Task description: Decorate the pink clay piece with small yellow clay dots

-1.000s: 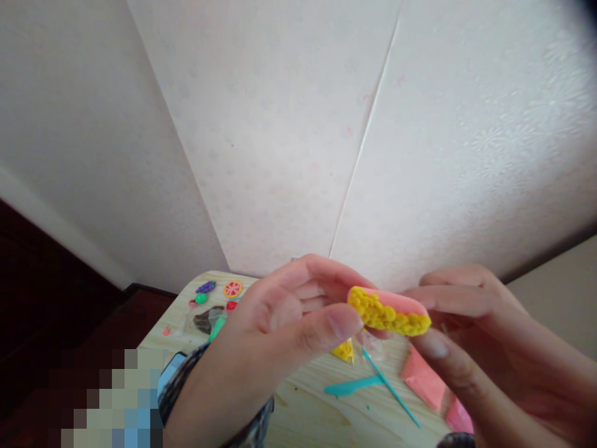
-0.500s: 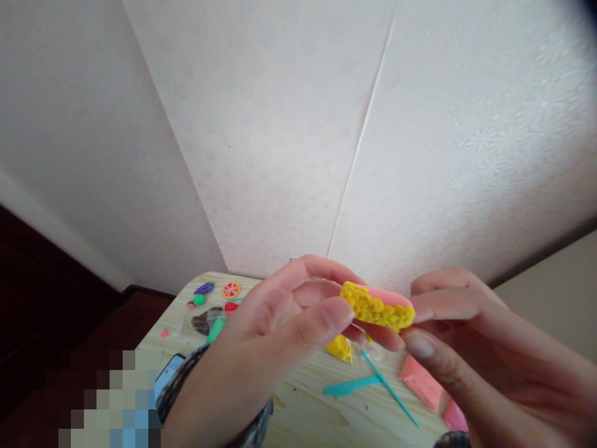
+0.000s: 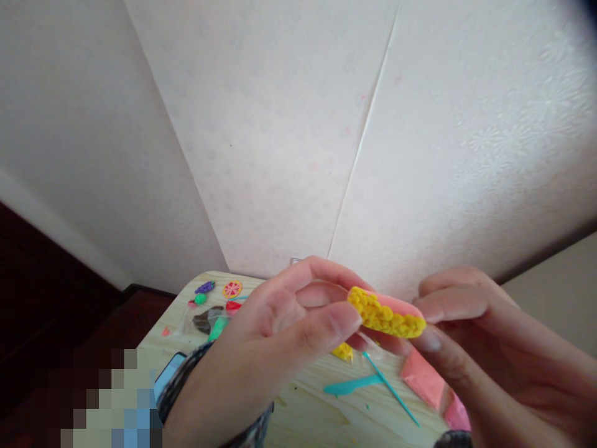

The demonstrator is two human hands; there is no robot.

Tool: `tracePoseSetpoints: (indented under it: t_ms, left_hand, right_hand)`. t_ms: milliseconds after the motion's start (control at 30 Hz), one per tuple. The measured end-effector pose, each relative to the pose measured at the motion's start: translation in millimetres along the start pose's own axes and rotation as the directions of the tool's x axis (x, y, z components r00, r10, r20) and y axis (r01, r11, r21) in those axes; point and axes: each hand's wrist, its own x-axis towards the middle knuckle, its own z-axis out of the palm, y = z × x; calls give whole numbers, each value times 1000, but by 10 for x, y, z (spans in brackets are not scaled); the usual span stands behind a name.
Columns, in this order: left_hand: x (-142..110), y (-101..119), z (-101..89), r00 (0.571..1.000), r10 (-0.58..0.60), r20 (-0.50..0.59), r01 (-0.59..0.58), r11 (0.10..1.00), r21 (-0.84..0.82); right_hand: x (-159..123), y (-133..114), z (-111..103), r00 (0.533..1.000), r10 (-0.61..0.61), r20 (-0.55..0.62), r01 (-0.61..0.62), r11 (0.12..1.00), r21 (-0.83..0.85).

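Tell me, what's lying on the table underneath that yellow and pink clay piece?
Below the clay piece: a yellow lump, teal knife, thin teal stick, pink slabs. The hands hide whatever lies directly beneath them.

Light: soft daylight, bright on the wall [image 3: 420,124], most of all at the right.
Dark spots: the floor [image 3: 37,292] at the left edge is very dark, and the top right corner is black.
Shadows: faint, under the hands on the table [image 3: 308,404].
Blur: everything looks a bit soft.
Hidden patch: blocky squares at the bottom left.
Bending: wall lines lean outward at the edges.
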Motion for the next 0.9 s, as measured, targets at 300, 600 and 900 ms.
tracePoseSetpoints:
  t_ms: [300,600,900]
  left_hand:
    - [-15,7,77,997,-7,-83,3,998,-55]
    - [1,-5,11,1000,19,-12,-20,997,-77]
    - [4,1,-8,999,5,36,-3,998,-56]
  right_hand:
    - [-19,73,-4,1000,-11,-14,11,999,-34]
    - [17,86,-74,997,-70,31,72,995,-75]
    - [12,86,-36,997,-29,72,32,999,-44]
